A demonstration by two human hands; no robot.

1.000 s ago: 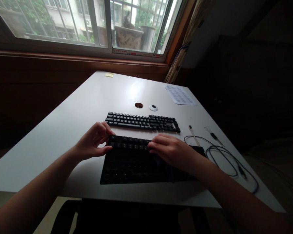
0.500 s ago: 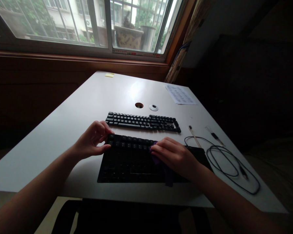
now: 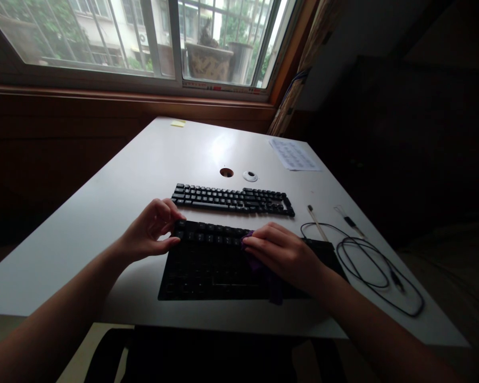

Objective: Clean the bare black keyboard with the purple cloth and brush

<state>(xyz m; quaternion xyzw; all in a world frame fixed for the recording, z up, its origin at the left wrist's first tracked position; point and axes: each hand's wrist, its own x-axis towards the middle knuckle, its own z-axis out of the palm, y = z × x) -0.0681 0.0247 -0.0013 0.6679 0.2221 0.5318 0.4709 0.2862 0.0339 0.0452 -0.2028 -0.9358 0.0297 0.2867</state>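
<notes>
A black keyboard (image 3: pixel 211 268) lies before me, keycaps standing on its top rows and the lower part looking bare and dark. At its upper left corner my left hand (image 3: pixel 154 229) grips the edge between thumb and fingers. My right hand (image 3: pixel 285 252) is closed on a purple cloth (image 3: pixel 275 287) pressed against the top rows, right of the middle. Part of the cloth hangs down over the keyboard. Just behind lie removed black keycaps (image 3: pixel 211 205), grouped in rows. The keyboard's right part is partly covered by my right hand and forearm.
On the right are a small brush (image 3: pixel 316 222), a wire keycap puller (image 3: pixel 350 222) and a looped black cable (image 3: pixel 373 286). Printed sheets (image 3: pixel 295 154), a yellow note (image 3: pixel 178 123), a round hole (image 3: pixel 226 172) and its cover (image 3: pixel 250 176) are farther back on the white desk (image 3: pixel 135 165).
My right hand and the cloth have shifted very slightly left along the keycap rows. My left hand keeps its hold on the keyboard's corner.
</notes>
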